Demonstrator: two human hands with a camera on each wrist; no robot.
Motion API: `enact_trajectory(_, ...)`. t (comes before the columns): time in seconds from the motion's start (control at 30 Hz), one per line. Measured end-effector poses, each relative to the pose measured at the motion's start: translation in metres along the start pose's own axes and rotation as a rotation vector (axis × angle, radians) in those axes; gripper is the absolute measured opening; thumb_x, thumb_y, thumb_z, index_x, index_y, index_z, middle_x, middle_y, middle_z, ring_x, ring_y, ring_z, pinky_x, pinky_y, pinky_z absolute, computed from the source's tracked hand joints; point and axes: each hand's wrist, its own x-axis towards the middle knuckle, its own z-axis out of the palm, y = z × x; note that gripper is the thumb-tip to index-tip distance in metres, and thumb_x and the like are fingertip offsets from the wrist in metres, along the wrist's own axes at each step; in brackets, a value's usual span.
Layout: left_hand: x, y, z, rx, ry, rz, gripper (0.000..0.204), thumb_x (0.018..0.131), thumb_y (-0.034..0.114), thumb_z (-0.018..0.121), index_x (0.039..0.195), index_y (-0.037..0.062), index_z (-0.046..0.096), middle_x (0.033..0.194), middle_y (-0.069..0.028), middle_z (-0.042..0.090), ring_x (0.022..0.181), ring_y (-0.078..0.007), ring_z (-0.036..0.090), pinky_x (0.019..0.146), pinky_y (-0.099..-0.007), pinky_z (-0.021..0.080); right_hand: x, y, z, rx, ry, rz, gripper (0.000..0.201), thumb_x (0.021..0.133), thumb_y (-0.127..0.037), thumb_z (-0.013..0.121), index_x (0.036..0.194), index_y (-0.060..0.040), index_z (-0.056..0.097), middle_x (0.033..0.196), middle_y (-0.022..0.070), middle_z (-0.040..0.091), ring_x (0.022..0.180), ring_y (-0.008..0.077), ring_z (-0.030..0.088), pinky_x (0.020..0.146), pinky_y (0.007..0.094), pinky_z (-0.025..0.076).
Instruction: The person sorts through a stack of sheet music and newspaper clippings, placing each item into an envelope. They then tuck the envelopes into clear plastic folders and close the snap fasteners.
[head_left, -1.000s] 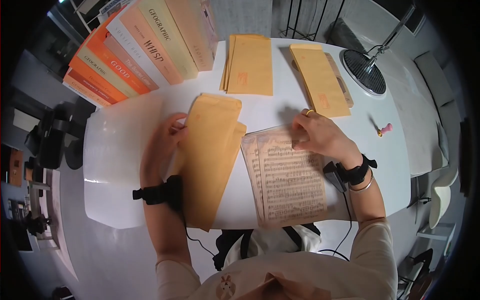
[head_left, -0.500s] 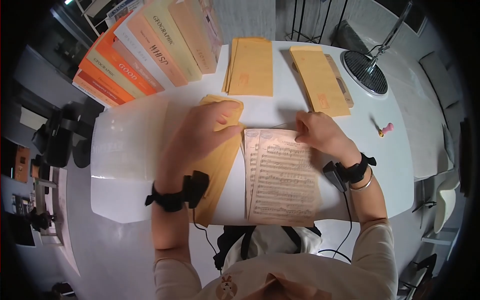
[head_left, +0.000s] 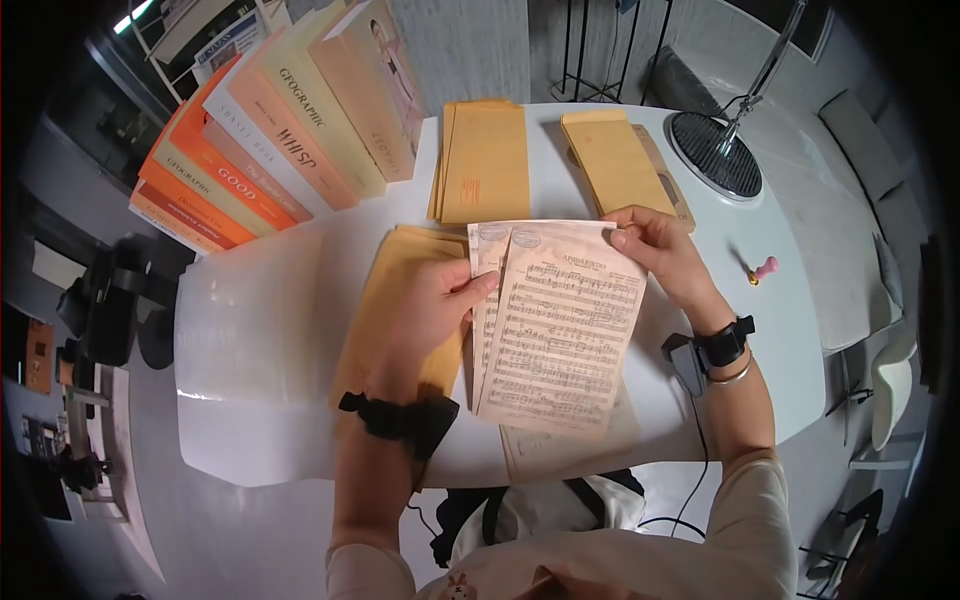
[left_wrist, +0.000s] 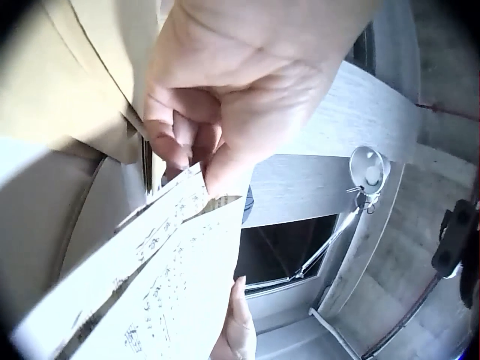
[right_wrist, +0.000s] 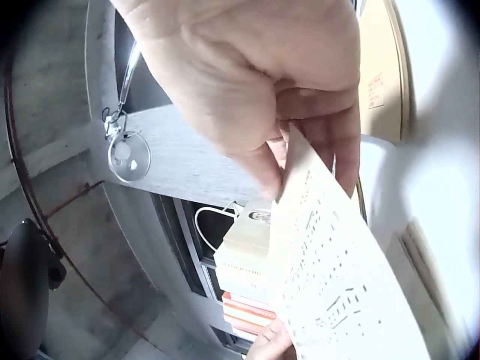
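Several sheets of printed music (head_left: 565, 330) are lifted over the desk, slightly fanned, with their printed side up. My left hand (head_left: 430, 305) pinches their left edge, thumb on top. At the upper right corner, my right hand (head_left: 665, 250) grips them between thumb and fingers. In the left wrist view the sheets (left_wrist: 169, 277) run down from the left fingertips, edges staggered. The right wrist view shows the paper corner (right_wrist: 330, 255) between thumb and fingers. Another sheet (head_left: 575, 450) lies beneath on the desk. Large brown envelopes (head_left: 385, 280) lie under the left forearm.
Brown envelopes (head_left: 490, 165) are stacked at the back, with more envelopes (head_left: 610, 150) to their right. Books (head_left: 290, 130) stand at the back left; a clear plastic sheet (head_left: 250, 330) covers the left side. A lamp base (head_left: 715, 155) and pink-handled stamp (head_left: 766, 270) are at right.
The left hand has moved from the large envelopes to the music sheets and taken their left edge. Both hands have raised the sheets off the desk, uncovering a sheet below.
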Motion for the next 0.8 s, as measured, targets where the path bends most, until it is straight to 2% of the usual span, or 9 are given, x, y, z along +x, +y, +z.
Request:
enact_trajectory(0.07, 0.000, 0.002, 0.004, -0.070, 0.089, 0.055, 0.019, 0.091, 0.012, 0.062, 0.101, -0.0042, 0.065, 0.089, -0.0036, 0.068, 0.076, -0.0069, 0.060, 0.068, -0.0215, 0.049, 0.001, 0.007, 0.000, 0.074, 0.016, -0.007, 0.025, 0.090, -0.025, 0.064, 0.098, -0.0013, 0.064, 0.086, 0.0009, 0.064, 0.079, 0.0056, 0.058, 0.070, 0.0200, 0.045)
enact_trajectory(0.13, 0.000, 0.001, 0.007, -0.151, 0.188, 0.132, 0.018, 0.089, 0.007, 0.064, 0.102, -0.0046, 0.065, 0.091, -0.0044, 0.069, 0.080, -0.0072, 0.061, 0.071, -0.0224, 0.050, 0.003, 0.017, -0.011, 0.092, -0.113, 0.030, 0.030, 0.089, -0.027, 0.065, 0.102, 0.0002, 0.064, 0.090, 0.0025, 0.066, 0.083, 0.0063, 0.058, 0.074, 0.0210, 0.046)
enact_trajectory(0.27, 0.004, -0.005, 0.007, -0.273, 0.283, 0.129, 0.020, 0.087, 0.005, 0.065, 0.105, -0.0039, 0.064, 0.095, -0.0064, 0.069, 0.084, -0.0080, 0.062, 0.075, -0.0228, 0.051, -0.001, 0.018, -0.003, 0.229, -0.214, 0.047, 0.036, 0.086, -0.023, 0.069, 0.110, 0.0032, 0.062, 0.095, 0.0048, 0.067, 0.086, 0.0080, 0.060, 0.079, 0.0218, 0.047)
enact_trajectory(0.33, 0.003, -0.002, 0.009, -0.302, 0.354, 0.149, 0.022, 0.087, 0.005, 0.065, 0.107, -0.0036, 0.063, 0.096, -0.0064, 0.069, 0.084, -0.0081, 0.062, 0.074, -0.0225, 0.051, -0.004, 0.014, 0.004, 0.185, -0.246, 0.041, 0.035, 0.084, -0.019, 0.070, 0.110, 0.0044, 0.062, 0.095, 0.0057, 0.068, 0.086, 0.0091, 0.061, 0.079, 0.0224, 0.048)
enact_trajectory(0.47, 0.007, -0.009, 0.006, -0.333, 0.376, 0.178, 0.022, 0.086, 0.005, 0.066, 0.106, -0.0034, 0.064, 0.097, -0.0062, 0.068, 0.083, -0.0076, 0.062, 0.074, -0.0222, 0.051, -0.003, 0.019, 0.006, -0.026, -0.350, 0.104, 0.034, 0.082, -0.010, 0.072, 0.110, 0.0057, 0.063, 0.096, 0.0070, 0.069, 0.083, 0.0101, 0.062, 0.076, 0.0225, 0.050)
enact_trajectory(0.5, 0.008, -0.010, 0.007, -0.344, 0.376, 0.178, 0.022, 0.086, 0.005, 0.066, 0.106, -0.0033, 0.064, 0.096, -0.0059, 0.069, 0.083, -0.0074, 0.062, 0.074, -0.0221, 0.051, -0.002, 0.020, 0.007, -0.044, -0.348, 0.105, 0.028, 0.083, -0.008, 0.071, 0.106, 0.0053, 0.065, 0.093, 0.0060, 0.069, 0.079, 0.0086, 0.062, 0.069, 0.0217, 0.050)
enact_trajectory(0.6, 0.011, -0.017, 0.005, -0.343, 0.377, 0.174, 0.022, 0.086, 0.005, 0.067, 0.106, -0.0030, 0.064, 0.096, -0.0054, 0.069, 0.082, -0.0070, 0.062, 0.073, -0.0218, 0.050, 0.003, 0.034, 0.004, -0.059, -0.256, 0.049, 0.024, 0.086, -0.011, 0.068, 0.104, 0.0044, 0.066, 0.088, 0.0042, 0.069, 0.073, 0.0067, 0.061, 0.062, 0.0209, 0.048)
enact_trajectory(0.7, 0.013, -0.022, 0.003, -0.358, 0.373, 0.193, 0.024, 0.085, 0.004, 0.067, 0.108, -0.0028, 0.064, 0.097, -0.0053, 0.068, 0.082, -0.0067, 0.062, 0.073, -0.0216, 0.050, 0.001, 0.022, 0.005, -0.004, -0.004, 0.021, 0.022, 0.090, -0.015, 0.064, 0.101, 0.0037, 0.066, 0.084, 0.0026, 0.068, 0.069, 0.0061, 0.059, 0.060, 0.0211, 0.046)
enact_trajectory(0.8, 0.010, -0.015, 0.005, -0.371, 0.365, 0.182, 0.024, 0.085, 0.005, 0.067, 0.108, -0.0027, 0.064, 0.097, -0.0051, 0.068, 0.081, -0.0066, 0.061, 0.073, -0.0216, 0.050, 0.004, 0.025, 0.001, 0.152, 0.116, -0.030, 0.023, 0.092, -0.018, 0.061, 0.101, 0.0028, 0.066, 0.084, 0.0021, 0.067, 0.068, 0.0064, 0.059, 0.061, 0.0206, 0.046)
